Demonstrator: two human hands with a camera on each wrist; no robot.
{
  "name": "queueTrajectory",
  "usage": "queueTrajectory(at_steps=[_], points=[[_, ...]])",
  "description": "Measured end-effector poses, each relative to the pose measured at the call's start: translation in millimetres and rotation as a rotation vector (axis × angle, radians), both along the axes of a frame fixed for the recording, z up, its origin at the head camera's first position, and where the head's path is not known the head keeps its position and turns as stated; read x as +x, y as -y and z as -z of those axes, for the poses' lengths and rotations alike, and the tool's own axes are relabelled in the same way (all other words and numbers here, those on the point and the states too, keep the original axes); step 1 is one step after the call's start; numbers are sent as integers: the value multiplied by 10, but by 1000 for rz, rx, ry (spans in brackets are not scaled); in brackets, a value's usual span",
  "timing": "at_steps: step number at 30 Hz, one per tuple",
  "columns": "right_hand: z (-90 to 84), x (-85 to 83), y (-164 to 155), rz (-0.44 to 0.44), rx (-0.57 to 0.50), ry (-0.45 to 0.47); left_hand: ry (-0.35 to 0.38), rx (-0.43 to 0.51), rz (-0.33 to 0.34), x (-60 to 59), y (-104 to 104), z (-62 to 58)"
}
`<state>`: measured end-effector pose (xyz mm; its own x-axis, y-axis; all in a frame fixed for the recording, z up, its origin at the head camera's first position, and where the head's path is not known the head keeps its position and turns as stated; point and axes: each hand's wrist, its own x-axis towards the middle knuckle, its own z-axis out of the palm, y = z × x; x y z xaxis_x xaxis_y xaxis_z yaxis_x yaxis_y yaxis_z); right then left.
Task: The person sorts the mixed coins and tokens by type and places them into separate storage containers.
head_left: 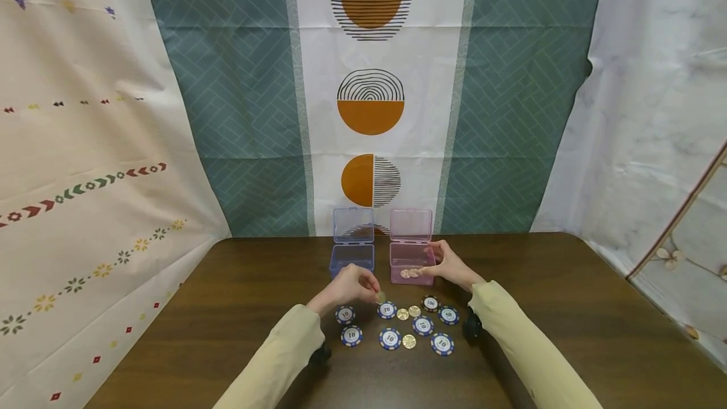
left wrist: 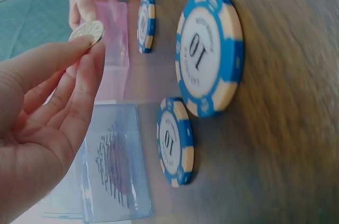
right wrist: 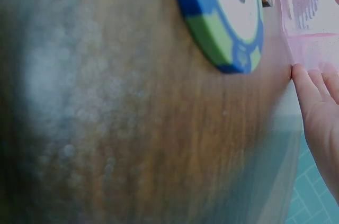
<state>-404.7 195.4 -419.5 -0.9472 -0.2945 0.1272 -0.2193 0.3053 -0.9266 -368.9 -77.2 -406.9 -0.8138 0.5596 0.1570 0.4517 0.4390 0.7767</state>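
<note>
My left hand (head_left: 353,285) pinches a gold coin (left wrist: 91,32) between thumb and fingertips. It is held up over the near side of two open, see-through boxes. My right hand (head_left: 451,265) grips the pink box (head_left: 397,274) at its right side, thumb toward the front and fingers farther back. Two coins (head_left: 410,273) show low at the pink box's front wall. Left of it stands the blue box (head_left: 336,259), its lid raised. A blue-and-white chip marked 10 (head_left: 387,310) lies just below the pinched coin.
Several more poker chips (head_left: 390,338) lie spread on the dark wooden table (head_left: 238,308), among them a black-edged chip (head_left: 430,303). Gold coins (head_left: 409,341) are scattered between them. A patterned cloth (head_left: 244,144) hangs behind the table's far edge.
</note>
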Motion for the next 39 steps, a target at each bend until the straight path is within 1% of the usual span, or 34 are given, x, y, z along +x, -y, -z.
queueTrajectory(at_steps=[3,7,10,13,16,20,22,26,30,34,38,39], points=[[-11,8,5,3,1,-1,-24,27,-23,0,-9,-8],[97,-66,-20,25,17,-29,-27,65,-57,11,-26,-17],[190,-121,-36,36,30,-51,15,120,-62,25,-44,-18],[227,-134,-34,32,26,-57,62,180,-59,32,-58,-18],[230,-129,-32,28,32,-60,100,237,-53,30,-75,-29],[220,-131,-34,35,29,-59,117,287,-67,25,-111,-59],[219,-139,-38,35,28,-63,116,308,-89,15,-132,-72],[217,-133,-38,24,18,-60,138,355,-132,-9,-182,-92],[202,-120,-38,13,13,-50,163,372,-179,-17,-249,-126],[195,-134,-42,14,10,-45,176,410,-219,-33,-314,-155],[199,-143,-42,17,9,-44,199,461,-238,-59,-351,-168],[199,-141,-40,18,13,-45,203,470,-243,-48,-360,-188]])
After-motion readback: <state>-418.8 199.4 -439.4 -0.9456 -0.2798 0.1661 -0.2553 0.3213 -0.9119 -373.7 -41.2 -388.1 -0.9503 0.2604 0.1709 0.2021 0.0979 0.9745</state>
